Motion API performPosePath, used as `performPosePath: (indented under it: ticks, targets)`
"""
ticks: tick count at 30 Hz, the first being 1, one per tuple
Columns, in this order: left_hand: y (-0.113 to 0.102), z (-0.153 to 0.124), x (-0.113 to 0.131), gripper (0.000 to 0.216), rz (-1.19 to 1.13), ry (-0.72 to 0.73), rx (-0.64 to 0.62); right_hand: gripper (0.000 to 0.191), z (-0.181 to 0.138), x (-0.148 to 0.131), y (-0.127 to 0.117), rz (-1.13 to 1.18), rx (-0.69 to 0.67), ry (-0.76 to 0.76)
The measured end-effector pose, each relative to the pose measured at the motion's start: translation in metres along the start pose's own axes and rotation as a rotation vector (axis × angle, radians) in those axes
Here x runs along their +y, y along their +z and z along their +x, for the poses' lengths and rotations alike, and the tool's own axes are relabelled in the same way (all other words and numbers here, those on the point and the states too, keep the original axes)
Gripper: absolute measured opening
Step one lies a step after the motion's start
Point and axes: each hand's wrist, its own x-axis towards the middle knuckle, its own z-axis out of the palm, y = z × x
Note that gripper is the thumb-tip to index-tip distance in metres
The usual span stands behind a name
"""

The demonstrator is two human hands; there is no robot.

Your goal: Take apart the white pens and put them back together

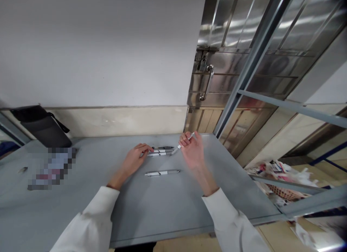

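My right hand (193, 151) is closed around a white and grey pen (179, 147), which tilts with its lower end just above the table. To its left, several similar pens (162, 151) lie side by side across the grey table (130, 208). My left hand (135, 159) rests at the left ends of those pens, its fingers extended and its fingertips touching or very near them. It grips nothing that I can make out. Closer to me, a single white and grey pen (162, 173) lies apart from the row.
A black pouch (45, 125) with a strap leans at the table's back left. In front of it is a blurred-out item (52, 169). A pale wall (108, 64) stands behind the table. A metal post (252, 60) rises at the right corner, with a cluttered basket (284, 192) beyond.
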Motion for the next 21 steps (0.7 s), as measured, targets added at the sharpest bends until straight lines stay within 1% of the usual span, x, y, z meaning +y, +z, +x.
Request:
performPosePath:
  ticks: [16, 21]
  targets:
    - [0.0012, -0.0003, -0.0013, 0.032, 0.001, -0.008, 0.001, 0.028, 0.0006, -0.0021, -0.0022, 0.003, -0.001, -0.026]
    - [0.0015, 0.0, -0.0024, 0.032, 0.003, -0.01, -0.01, 0.035, 0.0012, -0.0042, -0.0028, 0.044, 0.005, -0.032]
